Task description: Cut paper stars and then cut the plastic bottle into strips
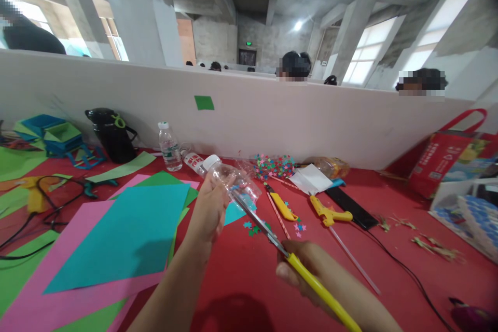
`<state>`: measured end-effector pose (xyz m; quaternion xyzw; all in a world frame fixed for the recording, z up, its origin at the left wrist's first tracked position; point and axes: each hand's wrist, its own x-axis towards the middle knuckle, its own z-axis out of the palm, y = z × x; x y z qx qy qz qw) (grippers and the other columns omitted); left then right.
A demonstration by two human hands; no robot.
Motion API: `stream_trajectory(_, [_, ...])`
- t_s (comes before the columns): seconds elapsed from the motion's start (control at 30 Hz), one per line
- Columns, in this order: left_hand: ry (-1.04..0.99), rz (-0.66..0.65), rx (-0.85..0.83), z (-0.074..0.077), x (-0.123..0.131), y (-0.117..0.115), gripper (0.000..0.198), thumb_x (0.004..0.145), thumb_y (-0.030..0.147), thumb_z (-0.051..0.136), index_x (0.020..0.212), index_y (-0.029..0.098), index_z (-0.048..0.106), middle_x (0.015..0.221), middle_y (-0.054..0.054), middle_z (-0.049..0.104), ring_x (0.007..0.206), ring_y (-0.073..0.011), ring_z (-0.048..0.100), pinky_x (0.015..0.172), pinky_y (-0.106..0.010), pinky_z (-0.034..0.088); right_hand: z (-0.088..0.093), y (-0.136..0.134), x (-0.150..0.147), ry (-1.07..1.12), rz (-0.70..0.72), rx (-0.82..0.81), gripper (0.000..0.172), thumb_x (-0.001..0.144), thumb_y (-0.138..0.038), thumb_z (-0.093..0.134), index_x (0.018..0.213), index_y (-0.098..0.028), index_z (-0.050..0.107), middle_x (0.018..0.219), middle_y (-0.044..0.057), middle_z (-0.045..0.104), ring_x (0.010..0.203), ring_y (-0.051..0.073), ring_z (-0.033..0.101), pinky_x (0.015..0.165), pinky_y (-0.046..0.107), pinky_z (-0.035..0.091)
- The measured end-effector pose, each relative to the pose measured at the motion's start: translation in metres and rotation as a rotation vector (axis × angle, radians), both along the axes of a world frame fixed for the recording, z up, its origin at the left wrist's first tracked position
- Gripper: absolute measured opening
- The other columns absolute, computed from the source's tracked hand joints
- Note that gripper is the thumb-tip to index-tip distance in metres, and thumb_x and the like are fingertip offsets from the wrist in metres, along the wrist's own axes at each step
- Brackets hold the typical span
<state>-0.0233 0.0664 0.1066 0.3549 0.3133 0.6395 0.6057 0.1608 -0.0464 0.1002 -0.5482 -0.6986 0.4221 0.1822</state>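
My left hand [212,207] is wrapped round a clear plastic bottle [243,187] with a white cap, tilted so the cap points up and left. In my right hand [301,264] is a pair of scissors [268,231] with yellow handles, my fingers around the grip. Their blades reach up to the bottle beside my left fingers; whether they are cutting into the plastic I cannot tell. Below the bottle lie a blue paper piece [235,212] and small star sequins [254,228]. A yellow utility knife [283,206] rests right of the bottle.
Coloured paper sheets [132,238] cover the left. A black flask [112,135] and a water bottle [170,148] stand by the white partition [311,119]. At right are a yellow glue gun [327,212] with a cord and a red bag [439,161]. People sit beyond the partition.
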Motion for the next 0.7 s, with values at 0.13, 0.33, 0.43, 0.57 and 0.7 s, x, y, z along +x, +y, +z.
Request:
stream_trajectory(0.13, [0.022,-0.001,-0.013,0.001,0.0,-0.001,0.036,0.067,0.027,0.08,0.097,0.017,0.062,0.087,-0.006,0.074,0.088,-0.0245,0.071,0.078,-0.036,0.055,-0.003,-0.001,0.001,0.021,0.006,-0.01,0.051,0.091,-0.069,0.041,0.078,-0.02,0.043,0.073,-0.003,0.04,0.064,0.013,0.037,0.054,0.024,0.029])
stream_trajectory(0.33, [0.052,0.022,-0.039,0.001,-0.002,0.0,0.037,0.063,0.031,0.083,0.089,0.016,0.062,0.087,-0.007,0.073,0.08,-0.0229,0.071,0.073,-0.035,0.055,-0.013,-0.001,0.003,0.041,0.007,-0.011,0.046,0.093,-0.064,0.044,0.08,-0.02,0.044,0.072,-0.004,0.04,0.064,0.013,0.035,0.054,0.024,0.028])
stream_trajectory(0.43, [0.052,0.017,-0.012,0.0,-0.002,0.0,0.035,0.066,0.031,0.081,0.092,0.017,0.062,0.088,-0.006,0.073,0.083,-0.0225,0.07,0.075,-0.035,0.054,-0.011,0.0,0.002,0.029,-0.008,-0.028,0.047,0.091,-0.066,0.047,0.079,-0.02,0.043,0.07,-0.005,0.037,0.063,0.012,0.034,0.054,0.023,0.028])
stream_trajectory(0.57, [0.059,0.011,0.021,-0.001,-0.002,0.001,0.035,0.066,0.031,0.081,0.092,0.018,0.061,0.083,-0.005,0.072,0.092,-0.0241,0.069,0.081,-0.036,0.053,0.001,-0.001,0.0,0.029,-0.02,-0.085,0.048,0.09,-0.068,0.045,0.083,-0.02,0.046,0.072,-0.004,0.041,0.064,0.013,0.038,0.053,0.023,0.031])
stream_trajectory(0.7, [0.058,0.001,0.061,-0.001,-0.003,0.001,0.034,0.068,0.032,0.08,0.093,0.018,0.061,0.089,-0.006,0.071,0.096,-0.0243,0.068,0.084,-0.036,0.052,0.002,-0.004,-0.002,0.03,-0.074,-0.057,0.055,0.086,-0.074,0.043,0.084,-0.02,0.049,0.073,-0.002,0.043,0.064,0.014,0.04,0.054,0.023,0.033])
